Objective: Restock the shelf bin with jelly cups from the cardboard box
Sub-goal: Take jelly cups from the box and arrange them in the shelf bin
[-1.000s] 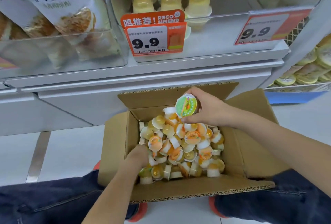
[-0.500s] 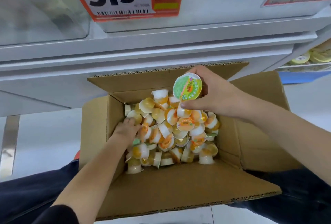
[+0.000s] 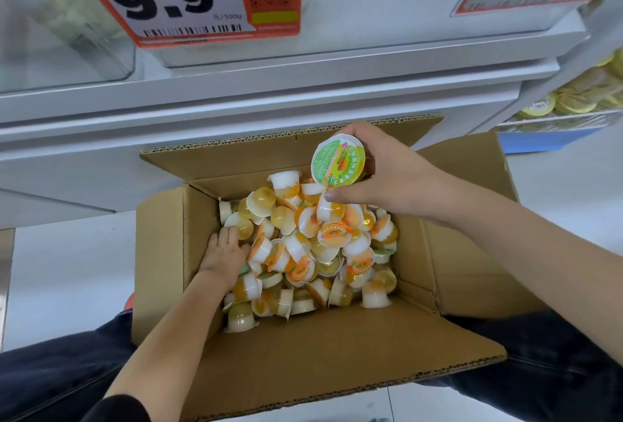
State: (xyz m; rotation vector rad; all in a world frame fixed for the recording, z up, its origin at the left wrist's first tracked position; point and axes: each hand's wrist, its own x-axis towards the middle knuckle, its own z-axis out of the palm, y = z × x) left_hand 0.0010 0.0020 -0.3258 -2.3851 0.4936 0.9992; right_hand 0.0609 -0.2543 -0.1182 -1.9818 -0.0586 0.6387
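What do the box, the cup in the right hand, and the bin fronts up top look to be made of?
Cardboard box: brown corrugated card, matte; the fluting shows along the cut flap edges.
Held jelly cup in the right hand: seemingly thin clear plastic, judging by the see-through cups in the box, with a glossy printed film lid.
Bin fronts: probably clear acrylic or similar rigid plastic, transparent with reflections.

- Single head view, worn, looking steeply down and forward from close above an open box (image 3: 323,364) on the floor.
- Shelf (image 3: 269,91) edge and price tag (image 3: 175,0) near, across the top.
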